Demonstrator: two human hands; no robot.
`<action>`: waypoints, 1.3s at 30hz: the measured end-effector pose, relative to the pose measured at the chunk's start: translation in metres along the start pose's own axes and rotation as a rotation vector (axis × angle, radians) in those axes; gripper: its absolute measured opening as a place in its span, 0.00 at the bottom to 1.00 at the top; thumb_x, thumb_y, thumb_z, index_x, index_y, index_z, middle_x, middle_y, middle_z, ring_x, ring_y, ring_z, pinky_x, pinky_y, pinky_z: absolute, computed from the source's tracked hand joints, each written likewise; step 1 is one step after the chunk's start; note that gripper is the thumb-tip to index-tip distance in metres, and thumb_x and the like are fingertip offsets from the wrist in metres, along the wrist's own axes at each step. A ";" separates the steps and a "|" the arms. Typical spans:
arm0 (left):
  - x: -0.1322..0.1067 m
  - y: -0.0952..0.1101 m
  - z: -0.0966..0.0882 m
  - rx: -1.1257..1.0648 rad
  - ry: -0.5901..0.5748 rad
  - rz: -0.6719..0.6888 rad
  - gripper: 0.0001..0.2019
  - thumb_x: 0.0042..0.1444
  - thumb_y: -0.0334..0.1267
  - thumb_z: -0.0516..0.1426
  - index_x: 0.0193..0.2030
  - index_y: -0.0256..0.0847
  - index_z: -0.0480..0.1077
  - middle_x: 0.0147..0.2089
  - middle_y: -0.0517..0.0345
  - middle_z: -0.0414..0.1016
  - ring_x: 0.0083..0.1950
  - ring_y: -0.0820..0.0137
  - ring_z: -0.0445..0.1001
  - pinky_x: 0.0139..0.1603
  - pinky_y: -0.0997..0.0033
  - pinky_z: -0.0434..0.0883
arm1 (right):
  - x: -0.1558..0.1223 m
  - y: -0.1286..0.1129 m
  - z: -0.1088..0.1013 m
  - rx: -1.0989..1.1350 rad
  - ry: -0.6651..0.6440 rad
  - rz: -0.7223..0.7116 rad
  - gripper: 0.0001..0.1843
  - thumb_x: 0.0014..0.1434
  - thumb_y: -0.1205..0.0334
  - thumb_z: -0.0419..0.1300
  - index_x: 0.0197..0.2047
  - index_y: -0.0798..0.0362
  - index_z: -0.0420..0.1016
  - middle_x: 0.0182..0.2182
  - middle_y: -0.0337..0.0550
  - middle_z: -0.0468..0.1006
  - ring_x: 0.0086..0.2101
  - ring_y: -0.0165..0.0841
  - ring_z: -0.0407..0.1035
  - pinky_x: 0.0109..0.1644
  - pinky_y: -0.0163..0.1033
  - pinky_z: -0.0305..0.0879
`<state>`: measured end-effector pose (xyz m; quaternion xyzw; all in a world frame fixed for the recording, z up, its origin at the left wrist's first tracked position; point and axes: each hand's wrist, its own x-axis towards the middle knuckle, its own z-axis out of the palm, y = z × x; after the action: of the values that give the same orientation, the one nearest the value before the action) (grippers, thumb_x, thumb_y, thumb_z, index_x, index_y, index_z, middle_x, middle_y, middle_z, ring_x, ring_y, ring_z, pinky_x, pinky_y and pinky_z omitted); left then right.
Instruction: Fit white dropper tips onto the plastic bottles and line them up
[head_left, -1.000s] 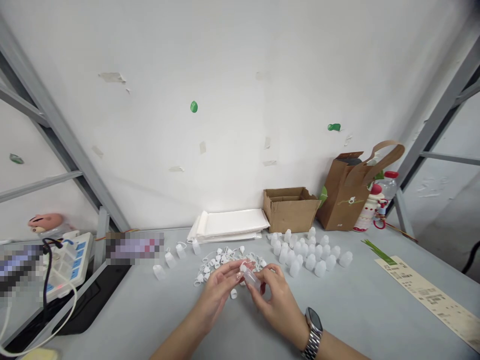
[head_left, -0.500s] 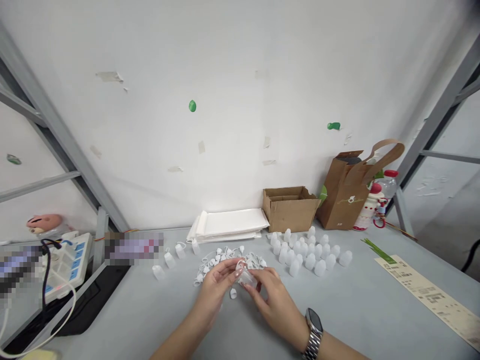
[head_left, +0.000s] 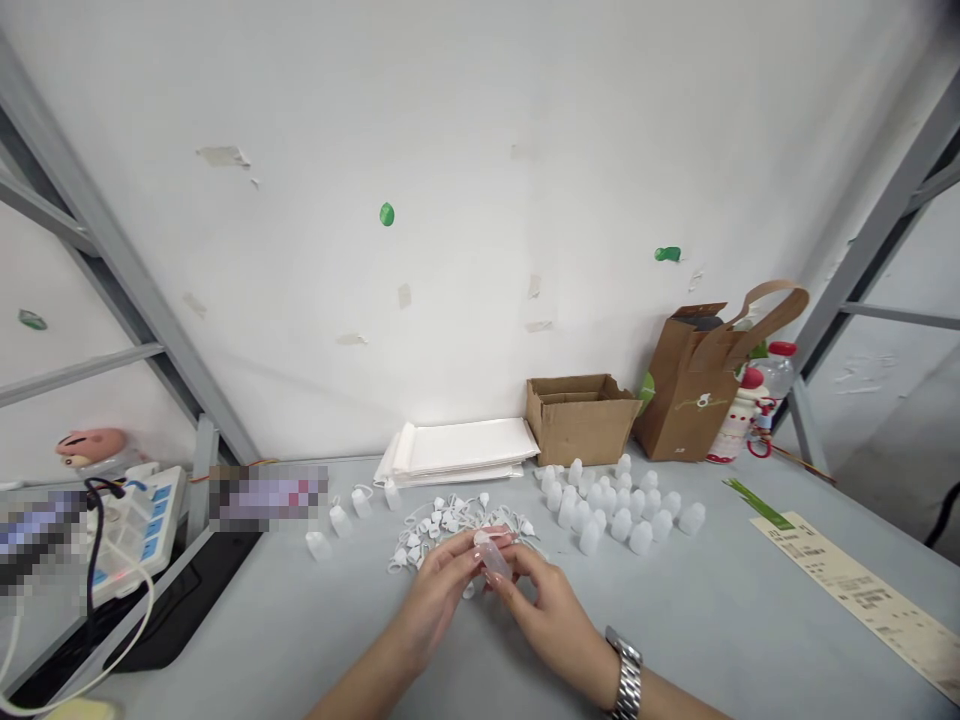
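Between my hands is a small translucent plastic bottle, tilted, with a white looped cap at its top end. My left hand is closed at the cap end, thumb and fingers pinching there. My right hand grips the body of the bottle from the other side. Just behind the fingers lies a pile of white looped caps. One loose cap shows partly below the hands. Several capless bottles stand in a group to the right. Left of the pile are several bottles with caps.
At the wall lie stacked white padded sheets or envelopes beside a cardboard box. A brown paper bag and drink bottles stand at the right. On the left are a power strip with cables and a black flat panel.
The bottle has been turned more upright, with its cap end toward my left fingers. Both hands have shifted slightly and closed in around it, now partly covering the loose cap below.
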<state>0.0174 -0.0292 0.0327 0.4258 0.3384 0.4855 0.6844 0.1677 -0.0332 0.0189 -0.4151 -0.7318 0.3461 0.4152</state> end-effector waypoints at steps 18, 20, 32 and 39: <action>-0.002 0.001 0.003 0.065 0.024 0.054 0.10 0.53 0.40 0.55 0.41 0.40 0.72 0.48 0.51 0.75 0.52 0.60 0.69 0.57 0.59 0.59 | -0.003 0.007 0.003 -0.259 0.144 -0.091 0.05 0.57 0.62 0.55 0.29 0.52 0.67 0.24 0.41 0.73 0.29 0.35 0.66 0.33 0.38 0.64; -0.003 0.002 0.003 0.085 0.031 0.053 0.10 0.53 0.40 0.56 0.40 0.41 0.73 0.49 0.51 0.75 0.52 0.59 0.70 0.57 0.59 0.59 | -0.003 0.006 0.003 -0.286 0.169 -0.143 0.06 0.57 0.62 0.55 0.29 0.51 0.66 0.24 0.40 0.72 0.27 0.34 0.66 0.33 0.38 0.63; 0.000 0.000 0.003 0.024 0.057 -0.031 0.12 0.50 0.38 0.58 0.39 0.38 0.76 0.43 0.50 0.78 0.50 0.58 0.71 0.56 0.60 0.60 | -0.003 0.009 0.004 -0.411 0.153 -0.292 0.07 0.57 0.67 0.52 0.27 0.51 0.62 0.20 0.35 0.67 0.23 0.31 0.62 0.36 0.38 0.60; 0.001 -0.004 0.001 0.004 -0.010 0.001 0.11 0.50 0.36 0.55 0.37 0.36 0.76 0.38 0.50 0.77 0.46 0.60 0.71 0.50 0.63 0.63 | -0.005 0.005 0.005 -0.274 0.119 -0.129 0.11 0.56 0.63 0.54 0.23 0.51 0.59 0.19 0.37 0.66 0.26 0.32 0.63 0.31 0.36 0.61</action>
<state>0.0204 -0.0295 0.0296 0.4299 0.3357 0.4831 0.6849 0.1664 -0.0362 0.0106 -0.4397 -0.7715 0.1901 0.4188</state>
